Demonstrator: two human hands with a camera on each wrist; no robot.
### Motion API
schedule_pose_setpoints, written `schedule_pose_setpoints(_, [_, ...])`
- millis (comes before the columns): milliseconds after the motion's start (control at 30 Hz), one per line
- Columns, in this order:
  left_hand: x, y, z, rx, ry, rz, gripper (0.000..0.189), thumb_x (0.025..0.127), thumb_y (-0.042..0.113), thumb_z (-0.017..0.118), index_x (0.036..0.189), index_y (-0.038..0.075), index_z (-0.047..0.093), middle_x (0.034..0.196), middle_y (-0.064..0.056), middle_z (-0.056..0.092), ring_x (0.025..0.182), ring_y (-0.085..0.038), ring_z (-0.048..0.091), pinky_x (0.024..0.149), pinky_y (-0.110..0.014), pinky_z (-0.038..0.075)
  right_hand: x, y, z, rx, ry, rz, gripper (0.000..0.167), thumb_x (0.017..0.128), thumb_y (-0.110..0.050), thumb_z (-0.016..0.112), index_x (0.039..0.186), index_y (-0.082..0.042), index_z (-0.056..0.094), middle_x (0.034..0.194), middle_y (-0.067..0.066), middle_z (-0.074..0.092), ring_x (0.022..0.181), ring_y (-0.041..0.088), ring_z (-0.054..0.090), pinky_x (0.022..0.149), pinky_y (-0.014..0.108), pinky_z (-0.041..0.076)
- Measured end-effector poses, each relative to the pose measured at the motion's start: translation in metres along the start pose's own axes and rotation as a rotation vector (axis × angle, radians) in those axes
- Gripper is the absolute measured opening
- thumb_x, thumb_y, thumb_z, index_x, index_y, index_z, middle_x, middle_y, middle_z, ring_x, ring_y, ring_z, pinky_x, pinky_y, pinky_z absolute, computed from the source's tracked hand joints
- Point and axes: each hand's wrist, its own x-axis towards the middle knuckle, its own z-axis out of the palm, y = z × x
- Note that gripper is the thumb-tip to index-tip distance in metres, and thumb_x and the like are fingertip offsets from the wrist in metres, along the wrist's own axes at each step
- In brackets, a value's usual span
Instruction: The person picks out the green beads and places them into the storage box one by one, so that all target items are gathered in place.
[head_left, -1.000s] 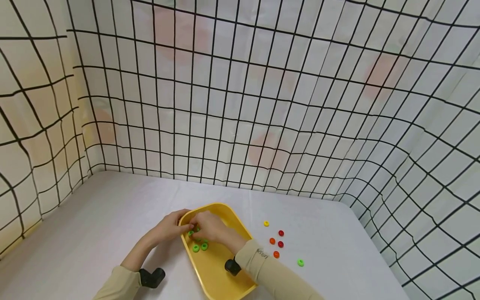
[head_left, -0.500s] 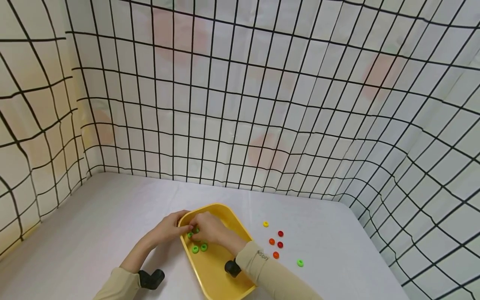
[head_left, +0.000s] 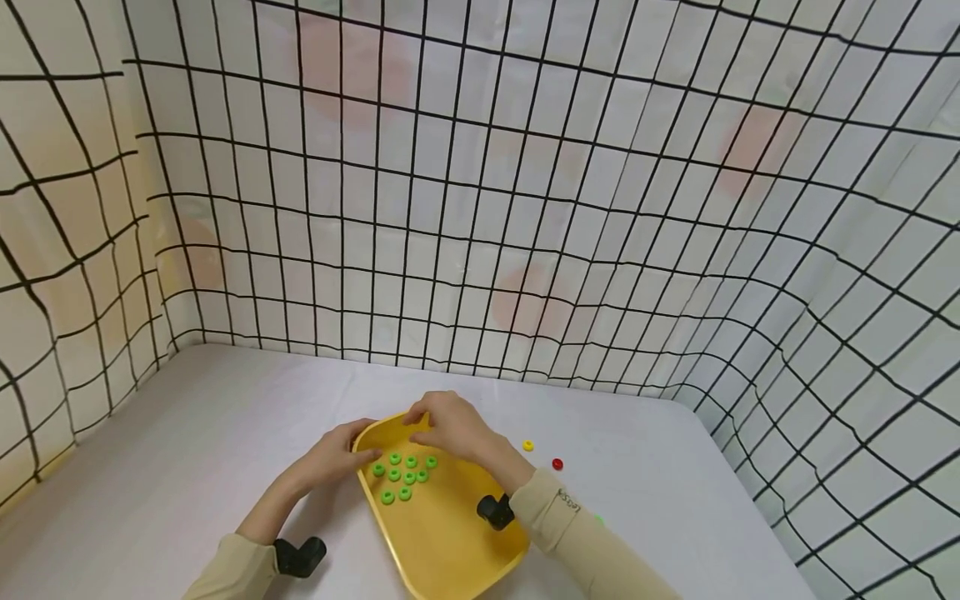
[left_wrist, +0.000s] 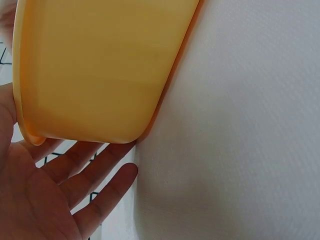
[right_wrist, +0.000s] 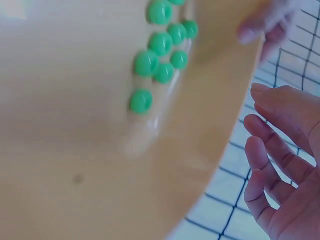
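A yellow plastic tray [head_left: 442, 550] stands on the table. Several green ring-shaped beads [head_left: 394, 475] lie loose at its far left end. My left hand [head_left: 333, 457] holds that corner, thumb over the rim and fingers spread along the outside wall. In the left wrist view, fingers [left_wrist: 95, 170] touch the outer end wall of the tray. My right hand [head_left: 453, 425] is over the far right rim, fingers loosely bent and nothing between them. The right wrist view shows this hand apart from the beads [right_wrist: 146, 63]; whether it touches the rim, I cannot tell.
Right of the tray, a yellow bead [head_left: 528, 446] and a red bead [head_left: 557, 464] lie on the white tablecloth [head_left: 660, 500]. Part of a green bead [head_left: 599, 519] peeks out beside the right sleeve. Black grid netting [head_left: 465, 250] rises around the table's back and sides.
My right hand has left the green beads and moved up and right to the far rim, uncovering more beads. Its forearm now hides the orange beads. My left hand stays at the corner.
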Motion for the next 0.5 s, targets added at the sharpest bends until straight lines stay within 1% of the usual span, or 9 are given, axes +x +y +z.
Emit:
schedule_pose_setpoints(133, [-0.001, 0.001, 0.0, 0.003, 0.009, -0.009, 0.043, 0.087, 0.015, 0.063, 0.126, 0.0, 0.054, 0.115, -0.011, 0.064, 0.093, -0.017, 0.055, 0.089, -0.041, 0.046, -0.008, 0.011, -0.013, 0.027, 0.045, 0.013, 0.022, 0.083, -0.02, 0.071, 0.104, -0.015, 0.071, 0.098, -0.002, 0.068, 0.077, 0.009, 0.053, 0.066, 0.015, 0.044])
schedule_pose_setpoints(300, [-0.001, 0.001, 0.001, 0.007, 0.015, -0.008, 0.043, 0.087, 0.015, 0.063, 0.126, 0.0, 0.054, 0.115, -0.011, 0.064, 0.095, -0.018, 0.055, 0.09, -0.043, 0.046, -0.02, 0.024, -0.026, 0.047, 0.085, 0.028, 0.021, 0.083, -0.02, 0.07, 0.103, -0.012, 0.071, 0.099, -0.001, 0.069, 0.079, 0.014, 0.055, 0.066, 0.019, 0.043])
schedule_pose_setpoints(500, [0.0, 0.0, 0.002, 0.007, 0.013, -0.008, 0.043, 0.086, 0.015, 0.063, 0.126, 0.001, 0.055, 0.115, -0.011, 0.064, 0.095, -0.018, 0.055, 0.091, -0.044, 0.046, -0.037, 0.045, -0.033, 0.076, 0.128, 0.069, 0.019, 0.082, -0.018, 0.071, 0.1, -0.012, 0.072, 0.098, -0.001, 0.07, 0.078, 0.011, 0.053, 0.068, 0.021, 0.044])
